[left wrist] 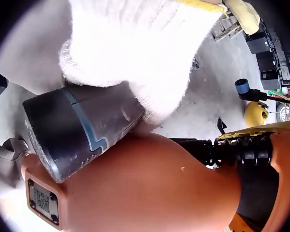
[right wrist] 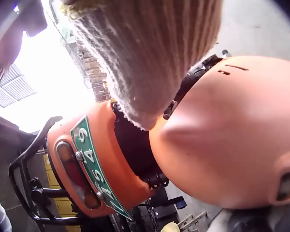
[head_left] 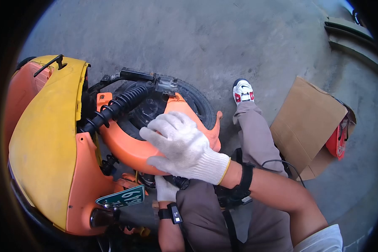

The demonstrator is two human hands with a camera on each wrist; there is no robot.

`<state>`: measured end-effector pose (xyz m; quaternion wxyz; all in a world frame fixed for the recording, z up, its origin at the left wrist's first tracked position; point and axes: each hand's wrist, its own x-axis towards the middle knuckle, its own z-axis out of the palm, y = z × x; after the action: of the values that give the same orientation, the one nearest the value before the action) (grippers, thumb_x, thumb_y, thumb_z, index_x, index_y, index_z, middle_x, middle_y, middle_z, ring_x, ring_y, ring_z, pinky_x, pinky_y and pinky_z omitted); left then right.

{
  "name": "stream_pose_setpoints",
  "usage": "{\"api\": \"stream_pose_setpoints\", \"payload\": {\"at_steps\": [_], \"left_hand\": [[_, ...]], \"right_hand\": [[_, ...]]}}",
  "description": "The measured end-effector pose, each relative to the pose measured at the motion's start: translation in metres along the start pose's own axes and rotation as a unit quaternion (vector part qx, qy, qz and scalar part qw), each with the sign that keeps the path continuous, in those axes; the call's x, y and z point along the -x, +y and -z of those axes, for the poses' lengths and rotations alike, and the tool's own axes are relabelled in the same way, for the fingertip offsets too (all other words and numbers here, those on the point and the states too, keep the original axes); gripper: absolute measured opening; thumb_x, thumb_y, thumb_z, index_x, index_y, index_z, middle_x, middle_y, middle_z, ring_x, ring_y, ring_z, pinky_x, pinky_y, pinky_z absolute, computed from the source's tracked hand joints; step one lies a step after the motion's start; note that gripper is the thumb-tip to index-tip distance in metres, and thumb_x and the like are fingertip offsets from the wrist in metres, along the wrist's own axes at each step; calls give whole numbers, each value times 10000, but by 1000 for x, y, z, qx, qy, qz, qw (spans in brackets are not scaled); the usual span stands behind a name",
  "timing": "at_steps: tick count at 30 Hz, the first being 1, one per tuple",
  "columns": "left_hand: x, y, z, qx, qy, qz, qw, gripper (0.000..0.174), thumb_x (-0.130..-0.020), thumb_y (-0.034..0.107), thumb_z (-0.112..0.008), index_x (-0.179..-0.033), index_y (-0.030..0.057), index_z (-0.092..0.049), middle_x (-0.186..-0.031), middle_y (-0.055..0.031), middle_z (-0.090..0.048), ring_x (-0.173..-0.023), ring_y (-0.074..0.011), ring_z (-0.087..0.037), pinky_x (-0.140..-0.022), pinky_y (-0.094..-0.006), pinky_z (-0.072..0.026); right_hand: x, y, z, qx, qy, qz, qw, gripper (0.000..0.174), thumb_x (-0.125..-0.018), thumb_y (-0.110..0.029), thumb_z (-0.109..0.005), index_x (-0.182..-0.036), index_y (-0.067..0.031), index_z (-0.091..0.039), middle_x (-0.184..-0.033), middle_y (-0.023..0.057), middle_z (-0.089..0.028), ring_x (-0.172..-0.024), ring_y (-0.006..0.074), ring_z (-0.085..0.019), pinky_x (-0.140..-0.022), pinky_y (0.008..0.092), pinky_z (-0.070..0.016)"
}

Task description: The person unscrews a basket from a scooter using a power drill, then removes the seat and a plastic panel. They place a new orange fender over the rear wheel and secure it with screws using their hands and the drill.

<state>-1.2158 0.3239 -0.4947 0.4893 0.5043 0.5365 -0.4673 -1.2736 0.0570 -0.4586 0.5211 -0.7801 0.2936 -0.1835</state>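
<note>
An orange rear fender (head_left: 124,140) curves over the black wheel (head_left: 199,101) of a scooter lying on its side. My right hand (head_left: 185,147), in a white knit glove, is over the fender with its fingers loosely extended; in the right wrist view its glove overlaps the fender's edge. Lower down, my gloved left hand (head_left: 166,190) is partly hidden beside the fender. It grips a dark cylindrical power tool (left wrist: 53,130) with a blue-grey stripe, whose body lies close along the fender in the left wrist view. The tool's working end is hidden.
A black coil-spring shock (head_left: 119,107) runs between wheel and body. The yellow and orange body (head_left: 46,147) fills the left, with a green licence plate (head_left: 122,197) below. An open cardboard box (head_left: 308,122) with a red item (head_left: 338,138) stands right of my leg.
</note>
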Motion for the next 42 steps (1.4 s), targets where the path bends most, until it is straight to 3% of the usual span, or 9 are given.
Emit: {"api": "stream_pose_setpoints", "payload": {"at_steps": [3, 4, 7, 17, 26, 33, 37, 40, 42], "left_hand": [[24, -5, -21, 27, -63, -55, 996, 444, -1010, 321, -568, -1362, 52, -535, -1338, -131, -601, -1227, -292, -592, -1084, -507, -477], [28, -6, -24, 36, -61, -79, 994, 423, -1006, 305, -579, -1341, 48, -550, -1312, -128, -616, -1208, -286, -602, -1077, -504, -484], [25, -3, -6, 56, -80, -115, 989, 320, -978, 244, -625, -1229, 45, -608, -1175, -113, -674, -1092, -257, -647, -1025, -467, -515], [27, 6, 12, 13, -44, -151, 987, 509, -996, 413, -567, -1367, 65, -545, -1329, -106, -619, -1215, -287, -595, -1038, -473, -487], [31, -6, -16, 11, -41, -193, 980, 484, -992, 387, -582, -1346, 58, -551, -1305, -99, -615, -1212, -260, -578, -1031, -444, -477], [35, -9, -37, 37, -41, -193, 980, 451, -973, 354, -602, -1318, 64, -578, -1287, -85, -629, -1204, -252, -582, -1028, -427, -473], [29, -5, -40, 32, -49, -168, 984, 402, -938, 313, -642, -1255, 66, -622, -1235, -87, -661, -1159, -256, -610, -1010, -422, -488], [31, -3, -51, 42, -57, -167, 983, 375, -935, 296, -650, -1233, 70, -631, -1201, -79, -672, -1132, -240, -626, -995, -405, -499], [25, -5, -41, 40, -52, -176, 982, 375, -936, 300, -651, -1236, 76, -632, -1200, -76, -672, -1134, -236, -625, -997, -407, -500]], "right_hand": [[34, 23, 19, 50, 51, -279, 957, 619, -850, -305, -725, -1384, -49, -544, -1321, 165, -596, -1251, 357, -569, -1048, 450, -465], [35, 29, 30, 13, 10, -428, 904, 664, -899, -386, -674, -1436, -35, -499, -1366, 183, -586, -1281, 358, -561, -1065, 440, -458], [38, 64, 33, -60, -182, -541, 819, 726, -928, -534, -569, -1483, -76, -466, -1359, 179, -628, -1261, 362, -591, -1090, 437, -434], [68, 17, 15, -168, -10, -451, 876, 591, -955, -467, -579, -1427, -112, -548, -1325, 164, -652, -1232, 344, -618, -1085, 396, -436], [18, 47, 18, -244, -111, -440, 857, 518, -969, -376, -560, -1335, -13, -607, -1274, 211, -664, -1176, 366, -633, -1036, 420, -452], [10, 43, 18, -221, -83, -498, 835, 446, -979, -346, -542, -1286, -40, -647, -1157, 219, -707, -1059, 359, -675, -954, 432, -493], [-15, 66, 21, -111, -102, -545, 825, 462, -988, -355, -388, -1015, 8, -674, -1073, 239, -692, -1000, 424, -636, -914, 475, -479], [-11, 78, 18, -73, -138, -490, 858, 461, -995, -403, -435, -1045, -15, -677, -992, 217, -690, -924, 333, -656, -875, 428, -487], [12, 80, 2, -68, -132, -424, 893, 471, -998, -413, -422, -1074, -21, -671, -1050, 227, -681, -980, 370, -641, -909, 441, -472]]}}
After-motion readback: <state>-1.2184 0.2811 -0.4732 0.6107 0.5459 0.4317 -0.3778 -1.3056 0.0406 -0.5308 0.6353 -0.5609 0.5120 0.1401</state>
